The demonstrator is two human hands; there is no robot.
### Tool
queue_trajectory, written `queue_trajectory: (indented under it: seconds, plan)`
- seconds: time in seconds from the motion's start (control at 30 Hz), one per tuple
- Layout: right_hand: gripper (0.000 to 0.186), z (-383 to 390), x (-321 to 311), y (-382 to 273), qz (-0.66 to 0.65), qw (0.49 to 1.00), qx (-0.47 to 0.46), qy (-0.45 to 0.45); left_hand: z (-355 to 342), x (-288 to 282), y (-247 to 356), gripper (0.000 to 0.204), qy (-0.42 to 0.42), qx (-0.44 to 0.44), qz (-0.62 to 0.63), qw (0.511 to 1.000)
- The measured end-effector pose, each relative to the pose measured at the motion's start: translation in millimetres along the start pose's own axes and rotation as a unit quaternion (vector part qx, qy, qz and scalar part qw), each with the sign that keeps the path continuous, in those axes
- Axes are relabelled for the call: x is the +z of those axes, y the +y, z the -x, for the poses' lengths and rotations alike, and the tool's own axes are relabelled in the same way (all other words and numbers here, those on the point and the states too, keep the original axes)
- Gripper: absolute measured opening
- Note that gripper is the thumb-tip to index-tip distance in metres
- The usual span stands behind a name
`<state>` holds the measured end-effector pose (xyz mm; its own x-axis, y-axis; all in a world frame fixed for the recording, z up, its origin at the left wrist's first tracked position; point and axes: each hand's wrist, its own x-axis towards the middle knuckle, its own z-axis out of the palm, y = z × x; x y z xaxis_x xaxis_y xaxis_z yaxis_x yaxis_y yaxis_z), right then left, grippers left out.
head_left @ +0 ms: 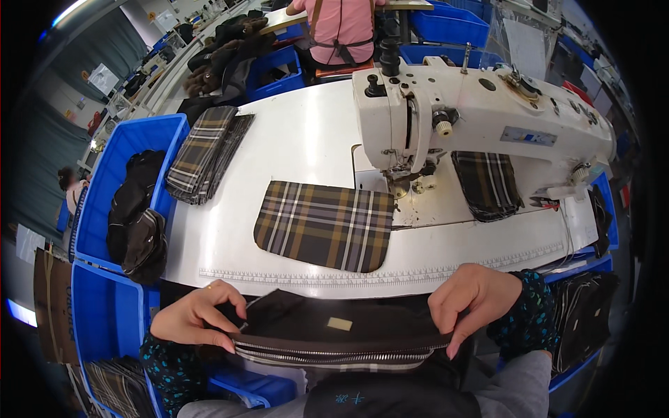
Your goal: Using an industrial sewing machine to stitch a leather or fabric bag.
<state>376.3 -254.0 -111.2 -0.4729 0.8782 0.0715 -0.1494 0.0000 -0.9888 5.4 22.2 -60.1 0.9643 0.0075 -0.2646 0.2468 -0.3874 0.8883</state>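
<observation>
Between my two hands a dark brown fabric piece point(300, 322) is stretched above my lap, just in front of the table edge. It has a metal zipper point(334, 357) along its near side and a small pale label point(340, 324). My left hand point(198, 317) pinches its left end, and my right hand point(474, 303) pinches the right end. A strip of plaid shows beneath the zipper. Beyond it, a plaid fabric panel point(324, 226) lies flat on the white sewing table point(216, 240), its right edge close to the needle area of the sewing machine point(481, 104).
A stack of plaid panels point(202, 157) lies at the table's left, and more plaid pieces point(488, 184) sit under the machine arm. Blue bins point(174, 132) with dark fabric flank the table. Brown zippered pieces point(585, 317) hang at right. A person in pink point(341, 31) sits beyond.
</observation>
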Motion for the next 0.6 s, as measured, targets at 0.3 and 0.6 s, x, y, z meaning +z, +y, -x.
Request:
queue_trajectory:
  seconds: [0.3,0.6]
  plan:
    - [0.013,-38,-3,18,0.571,0.785,-0.114,0.211,-28,-14,43,0.026,0.313,-0.081,-0.493,0.808]
    - [0.021,-62,-53,95,0.717,0.645,-0.215,0.155,-192,-9,1,0.025,0.277,0.089,-0.448,0.845]
